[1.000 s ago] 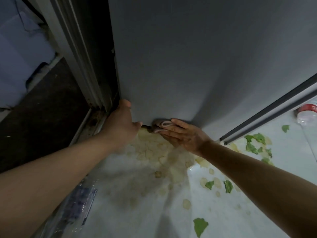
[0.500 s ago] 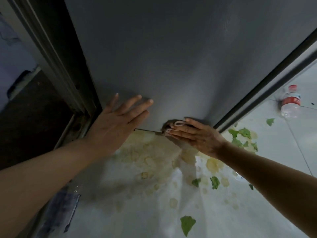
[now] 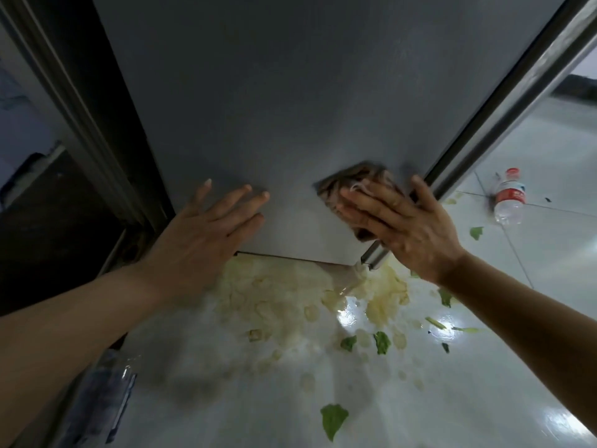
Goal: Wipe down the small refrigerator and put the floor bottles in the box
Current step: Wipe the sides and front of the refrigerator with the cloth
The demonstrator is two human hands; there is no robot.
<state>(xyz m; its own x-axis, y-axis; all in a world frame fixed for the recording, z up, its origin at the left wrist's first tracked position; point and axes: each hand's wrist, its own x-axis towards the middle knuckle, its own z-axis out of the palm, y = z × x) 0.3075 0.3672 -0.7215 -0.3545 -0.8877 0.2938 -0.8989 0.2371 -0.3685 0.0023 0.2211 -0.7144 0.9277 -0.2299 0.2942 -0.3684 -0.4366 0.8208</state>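
At the far left, a clear plastic bottle with a dark label (image 3: 106, 399) lies on the floor (image 3: 226, 399) under your left forearm, beside the dark door frame (image 3: 106, 124). Your left hand (image 3: 206, 234) is stretched forward, palm flat on the grey side of the refrigerator (image 3: 290, 92) near its bottom edge, fingers straight, slightly spread and holding nothing. Below the two hands, a pale yellowish spill (image 3: 290, 299) spreads over the white tiles, dotted with green leaf scraps (image 3: 332, 418). To the right, your right hand (image 3: 403, 227) presses a brownish cloth (image 3: 352, 185) against the same grey panel, low down and right beside the refrigerator's front corner edge (image 3: 484, 108); the fingers lie extended over the cloth, with the thumb raised toward that edge. At the far right, a second clear bottle with a red cap and red label (image 3: 509, 198) lies on the tiles, well apart from both hands.
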